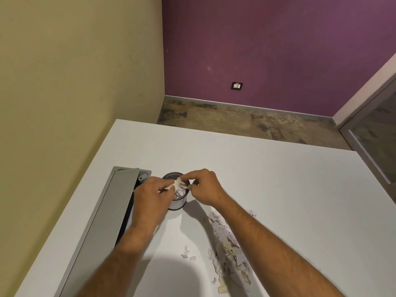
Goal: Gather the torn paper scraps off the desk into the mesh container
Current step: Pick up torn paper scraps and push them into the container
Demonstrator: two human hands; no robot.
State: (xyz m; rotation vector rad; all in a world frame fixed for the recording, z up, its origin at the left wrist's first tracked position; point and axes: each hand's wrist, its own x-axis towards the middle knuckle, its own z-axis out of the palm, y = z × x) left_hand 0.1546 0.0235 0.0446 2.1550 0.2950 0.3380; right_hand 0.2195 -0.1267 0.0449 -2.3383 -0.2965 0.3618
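Note:
A round black mesh container [178,204] stands on the white desk [278,179], with paper scraps inside it. Both hands hover over its rim. My left hand [151,197] pinches a bunch of torn paper scraps [177,183] above the opening. My right hand [203,187] meets it from the right, fingertips closed on the same bunch. A long pile of torn scraps [227,243] lies on the desk under my right forearm, with a few loose bits [187,252] to its left.
A grey cable hatch [115,209] with its lid raised runs along the desk's left side, just left of the container. A yellow wall borders the desk on the left. Beyond the far edge are floor and a purple wall with a socket [236,85].

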